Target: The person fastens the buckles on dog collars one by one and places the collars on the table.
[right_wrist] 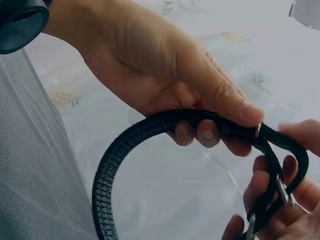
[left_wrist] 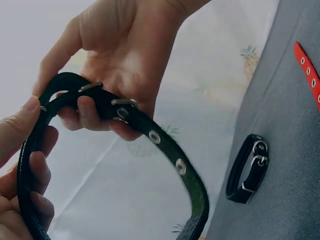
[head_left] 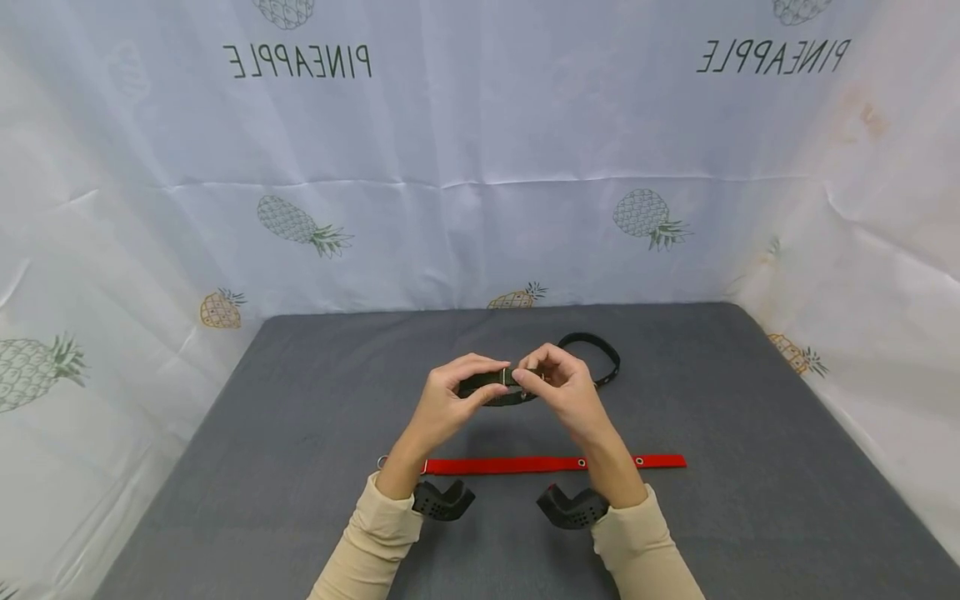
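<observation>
Both hands hold a dark looped collar with metal eyelets and metal fittings, raised over the table. My left hand (head_left: 447, 392) is at the collar's left part (head_left: 474, 382). In the right wrist view, the left thumb presses by a small metal loop, with fingers curled under the band (right_wrist: 106, 192). My right hand (head_left: 573, 396) holds the other part, its fingers around the section with the metal fittings. In the left wrist view, a row of eyelets runs along the collar (left_wrist: 200, 192) below the right hand. The strap doubles into a small bend between the hands.
A second, buckled black collar (head_left: 588, 337) lies on the grey table (head_left: 247, 483) behind the right hand. A red strap (head_left: 502, 466) with eyelets and a metal ring stretches across under the forearms. Wrist cameras (head_left: 573, 510) hang below both wrists. Pineapple-print curtains surround the table.
</observation>
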Action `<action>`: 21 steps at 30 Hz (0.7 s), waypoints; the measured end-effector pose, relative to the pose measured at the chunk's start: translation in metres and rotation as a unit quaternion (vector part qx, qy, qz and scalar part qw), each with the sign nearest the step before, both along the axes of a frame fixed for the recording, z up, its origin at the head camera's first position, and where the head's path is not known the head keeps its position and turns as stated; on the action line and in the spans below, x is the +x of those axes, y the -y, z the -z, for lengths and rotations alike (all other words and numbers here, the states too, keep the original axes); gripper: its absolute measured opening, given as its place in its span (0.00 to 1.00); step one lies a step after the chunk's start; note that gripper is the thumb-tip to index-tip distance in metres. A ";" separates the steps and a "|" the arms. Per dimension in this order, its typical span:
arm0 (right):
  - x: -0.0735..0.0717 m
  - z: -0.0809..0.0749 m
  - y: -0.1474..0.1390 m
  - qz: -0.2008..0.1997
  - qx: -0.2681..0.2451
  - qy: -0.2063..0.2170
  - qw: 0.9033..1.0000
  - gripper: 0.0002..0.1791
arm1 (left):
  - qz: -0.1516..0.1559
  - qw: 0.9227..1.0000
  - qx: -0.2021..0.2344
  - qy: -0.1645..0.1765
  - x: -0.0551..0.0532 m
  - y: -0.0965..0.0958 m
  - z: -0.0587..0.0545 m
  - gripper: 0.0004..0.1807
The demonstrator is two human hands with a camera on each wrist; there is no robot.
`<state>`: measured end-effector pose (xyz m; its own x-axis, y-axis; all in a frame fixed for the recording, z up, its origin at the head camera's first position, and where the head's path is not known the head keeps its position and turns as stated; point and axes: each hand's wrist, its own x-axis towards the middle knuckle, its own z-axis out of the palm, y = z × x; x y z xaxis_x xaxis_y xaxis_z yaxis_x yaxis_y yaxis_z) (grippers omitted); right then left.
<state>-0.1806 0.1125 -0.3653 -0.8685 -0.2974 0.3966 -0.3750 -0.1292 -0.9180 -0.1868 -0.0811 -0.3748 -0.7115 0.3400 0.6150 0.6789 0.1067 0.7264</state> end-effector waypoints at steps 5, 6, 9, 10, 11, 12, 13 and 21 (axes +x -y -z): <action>-0.004 -0.001 -0.009 -0.039 0.019 0.058 0.997 0.09 | 0.007 1.000 0.018 0.021 0.000 0.002 0.000 0.14; -0.005 -0.001 -0.011 -0.057 0.021 0.064 0.996 0.12 | 0.009 0.999 0.024 0.025 0.000 0.002 0.000 0.14; -0.008 0.002 -0.018 -0.120 0.022 0.068 0.990 0.18 | 0.014 0.998 0.037 0.039 0.001 0.004 0.000 0.15; -0.008 0.003 -0.019 -0.136 0.021 0.072 0.988 0.19 | 0.016 0.998 0.041 0.042 0.002 0.004 0.000 0.15; -0.009 0.004 -0.020 -0.147 0.021 0.072 0.986 0.19 | 0.018 0.998 0.042 0.044 0.002 0.004 0.000 0.15; -0.009 0.004 -0.020 -0.152 0.021 0.073 0.985 0.18 | 0.018 0.998 0.042 0.045 0.002 0.005 0.000 0.15; -0.009 0.004 -0.020 -0.153 0.022 0.074 0.985 0.17 | 0.019 0.998 0.042 0.047 0.002 0.005 0.000 0.15; -0.008 0.005 -0.011 -0.078 0.022 0.027 0.996 0.12 | 0.032 0.997 0.033 0.056 0.003 0.005 -0.003 0.14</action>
<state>-0.1886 0.1232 -0.3707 -0.8296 -0.4465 0.3353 -0.3042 -0.1421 -0.9419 -0.1839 -0.0859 -0.3718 -0.7549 0.3484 0.5557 0.5971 0.0147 0.8020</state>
